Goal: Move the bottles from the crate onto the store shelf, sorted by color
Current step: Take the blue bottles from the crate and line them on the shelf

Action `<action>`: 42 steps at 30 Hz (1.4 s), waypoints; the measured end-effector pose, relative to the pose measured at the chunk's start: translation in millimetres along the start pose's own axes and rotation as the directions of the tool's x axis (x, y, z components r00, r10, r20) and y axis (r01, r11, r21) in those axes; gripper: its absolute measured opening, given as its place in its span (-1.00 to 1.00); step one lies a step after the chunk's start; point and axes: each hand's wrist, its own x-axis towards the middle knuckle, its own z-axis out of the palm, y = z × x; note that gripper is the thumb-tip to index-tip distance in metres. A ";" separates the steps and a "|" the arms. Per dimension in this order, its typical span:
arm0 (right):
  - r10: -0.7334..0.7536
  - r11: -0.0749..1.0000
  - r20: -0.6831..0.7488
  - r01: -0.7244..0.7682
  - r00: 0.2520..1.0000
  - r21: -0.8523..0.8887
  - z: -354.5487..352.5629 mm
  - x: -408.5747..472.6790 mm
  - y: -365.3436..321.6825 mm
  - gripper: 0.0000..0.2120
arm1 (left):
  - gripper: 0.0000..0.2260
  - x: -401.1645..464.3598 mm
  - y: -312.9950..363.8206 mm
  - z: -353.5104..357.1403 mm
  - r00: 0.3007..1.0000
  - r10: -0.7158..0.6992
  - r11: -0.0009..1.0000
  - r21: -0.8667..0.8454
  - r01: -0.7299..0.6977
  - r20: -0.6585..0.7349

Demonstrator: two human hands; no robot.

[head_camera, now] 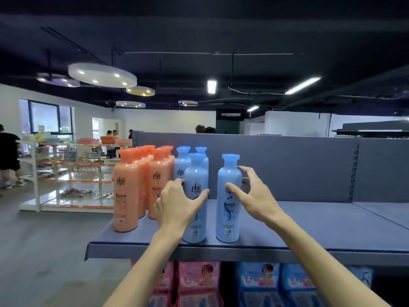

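Two groups of bottles stand on the grey shelf [321, 227]: several orange bottles [126, 191] at the left end and blue ones beside them. My left hand [177, 202] wraps the front blue bottle [195, 173], thumb across its front, fingers on its left side. Two more blue bottles [182, 162] stand behind it. My right hand [252, 196] is spread at the right side of a separate blue bottle [229, 213], its thumb and index fingertip just touching the bottle. Both front bottles stand upright on the shelf. The crate is out of view.
The shelf runs bare to the right, with a grey back panel [287, 167] behind. Pink packs [199, 282] and blue packs [259, 284] fill the shelf below. A white rack [66, 173] and a person [7, 156] stand at the left.
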 end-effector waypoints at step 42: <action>0.248 0.880 0.005 -0.223 0.969 -0.420 140.3 84.8 41.5 -0.59 | -0.55 45.9 -40.2 52.5 0.908 -0.204 0.927 0.371 0.059 0.365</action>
